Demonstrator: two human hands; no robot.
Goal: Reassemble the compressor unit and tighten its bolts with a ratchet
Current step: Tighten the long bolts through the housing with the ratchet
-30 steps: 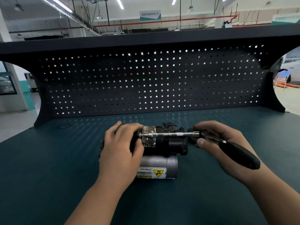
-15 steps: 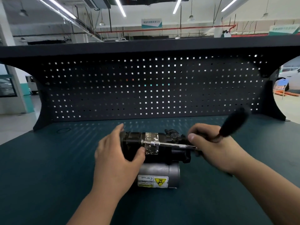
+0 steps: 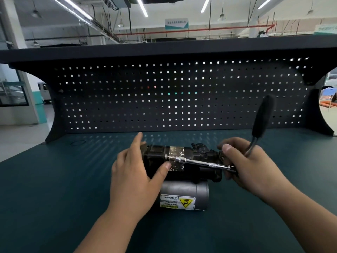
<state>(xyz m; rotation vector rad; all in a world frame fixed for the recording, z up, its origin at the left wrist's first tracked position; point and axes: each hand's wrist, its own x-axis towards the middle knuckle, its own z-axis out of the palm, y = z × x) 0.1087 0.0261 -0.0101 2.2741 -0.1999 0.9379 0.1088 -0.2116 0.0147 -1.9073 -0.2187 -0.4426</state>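
We're swinging the ratchet handle up from where it was pointing back at us, right hand gripping it by the head; left hand is lying loose-fingered against the compressor sitting between both hands.

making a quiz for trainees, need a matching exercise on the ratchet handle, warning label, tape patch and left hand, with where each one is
Things:
1. ratchet handle
2. warning label
3. tape patch
4. left hand

Places:
A. on the grey cylinder, on the side nearest the camera
B. braced against the left end of the compressor
C. sticking up above the right hand
D. wrapped over the compressor's black top, crossed by the extension bar

Pairs: 1-C, 2-A, 3-D, 4-B
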